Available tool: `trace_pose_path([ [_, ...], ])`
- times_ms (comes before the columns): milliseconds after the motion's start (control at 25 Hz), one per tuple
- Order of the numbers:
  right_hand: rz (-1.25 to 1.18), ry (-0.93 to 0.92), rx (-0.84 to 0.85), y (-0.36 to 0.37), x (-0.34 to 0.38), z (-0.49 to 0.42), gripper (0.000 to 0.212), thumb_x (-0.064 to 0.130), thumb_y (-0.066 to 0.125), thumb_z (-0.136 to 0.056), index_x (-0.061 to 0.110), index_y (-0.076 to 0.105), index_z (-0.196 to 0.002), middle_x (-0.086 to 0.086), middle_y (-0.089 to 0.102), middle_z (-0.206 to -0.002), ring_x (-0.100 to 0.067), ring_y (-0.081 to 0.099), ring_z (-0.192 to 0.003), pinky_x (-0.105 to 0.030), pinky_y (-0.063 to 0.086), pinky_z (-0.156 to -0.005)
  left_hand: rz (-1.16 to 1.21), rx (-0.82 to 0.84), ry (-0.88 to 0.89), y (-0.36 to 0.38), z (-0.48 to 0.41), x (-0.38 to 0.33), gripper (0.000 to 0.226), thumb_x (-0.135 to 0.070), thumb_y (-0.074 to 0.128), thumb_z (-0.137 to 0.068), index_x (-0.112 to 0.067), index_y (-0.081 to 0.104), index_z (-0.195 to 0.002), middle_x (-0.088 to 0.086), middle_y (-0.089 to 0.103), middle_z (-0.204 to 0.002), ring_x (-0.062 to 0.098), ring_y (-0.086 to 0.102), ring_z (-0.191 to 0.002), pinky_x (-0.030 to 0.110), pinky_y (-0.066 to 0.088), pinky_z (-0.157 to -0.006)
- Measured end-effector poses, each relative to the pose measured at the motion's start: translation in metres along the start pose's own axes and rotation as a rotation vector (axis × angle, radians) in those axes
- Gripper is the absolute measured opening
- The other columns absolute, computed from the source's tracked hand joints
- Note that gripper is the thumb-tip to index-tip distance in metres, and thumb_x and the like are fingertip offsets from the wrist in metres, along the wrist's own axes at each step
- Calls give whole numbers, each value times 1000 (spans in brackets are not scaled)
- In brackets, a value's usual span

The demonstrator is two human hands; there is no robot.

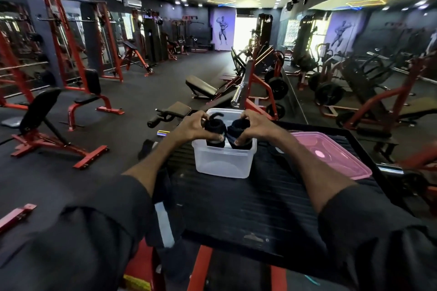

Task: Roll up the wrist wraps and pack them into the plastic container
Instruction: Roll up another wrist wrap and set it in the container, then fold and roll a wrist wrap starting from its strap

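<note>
Nearest the camera, two dark sleeves (pixel 99 238) reach forward over a black ribbed platform (pixel 236 208) on red framing, with an unrolled dark wrist wrap (pixel 163 217) draped over its near left edge. Further along the platform stands a clear plastic container (pixel 223 160), and just to its right lies a pink lid (pixel 331 151). The left hand (pixel 194 125) grips a rolled black wrap (pixel 214 132) upright in the container's left side, thumb pressed low on the roll. The right hand (pixel 255 125) clasps a second rolled wrap (pixel 238 134) beside it, the two rolls touching. Beyond lies a dim gym with black flooring, red benches (pixel 59 130) and racks, a barbell (pixel 238 92), mirrors at right, and a bright doorway (pixel 246 33) at the far end.
</note>
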State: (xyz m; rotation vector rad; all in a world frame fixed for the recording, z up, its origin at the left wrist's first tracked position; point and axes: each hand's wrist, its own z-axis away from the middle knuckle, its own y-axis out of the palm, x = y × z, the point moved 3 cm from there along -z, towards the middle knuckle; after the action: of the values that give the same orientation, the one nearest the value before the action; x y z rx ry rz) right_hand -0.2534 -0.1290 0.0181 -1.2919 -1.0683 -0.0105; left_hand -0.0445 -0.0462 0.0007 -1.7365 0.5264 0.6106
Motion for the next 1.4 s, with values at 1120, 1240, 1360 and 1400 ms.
trace_pose_path([
  [1120, -526, -96, 270, 185, 69, 48, 42, 5, 73, -80, 17, 65, -119, -6, 68, -100, -15, 64, -93, -25, 50, -80, 164, -699, -260, -17, 203, 95, 18, -10, 62, -94, -16, 78, -101, 0, 77, -106, 16, 70, -105, 43, 55, -98],
  [1240, -546, 157, 424, 210, 63, 41, 69, 12, 79, -68, 10, 56, -133, -15, 67, -120, -25, 65, -108, -34, 56, -90, 152, -711, -299, -8, 218, 101, 20, -7, 62, -94, -16, 78, -103, -1, 76, -109, 14, 69, -107, 41, 53, -101],
  [1360, -559, 114, 330, 214, 75, 41, 39, 2, 73, -77, 2, 66, -115, -8, 70, -95, -14, 59, -75, -21, 48, -63, 149, -726, -329, -4, 221, 92, 21, -9, 62, -94, -16, 76, -107, 0, 75, -112, 15, 67, -110, 41, 51, -104],
  [1400, -596, 108, 301, 207, 78, 45, 22, -2, 70, -80, 3, 70, -101, -2, 69, -78, -10, 54, -63, -17, 42, -53, 155, -732, -336, -3, 219, 90, 21, -11, 61, -95, -16, 76, -110, 0, 74, -115, 15, 66, -113, 39, 50, -105],
])
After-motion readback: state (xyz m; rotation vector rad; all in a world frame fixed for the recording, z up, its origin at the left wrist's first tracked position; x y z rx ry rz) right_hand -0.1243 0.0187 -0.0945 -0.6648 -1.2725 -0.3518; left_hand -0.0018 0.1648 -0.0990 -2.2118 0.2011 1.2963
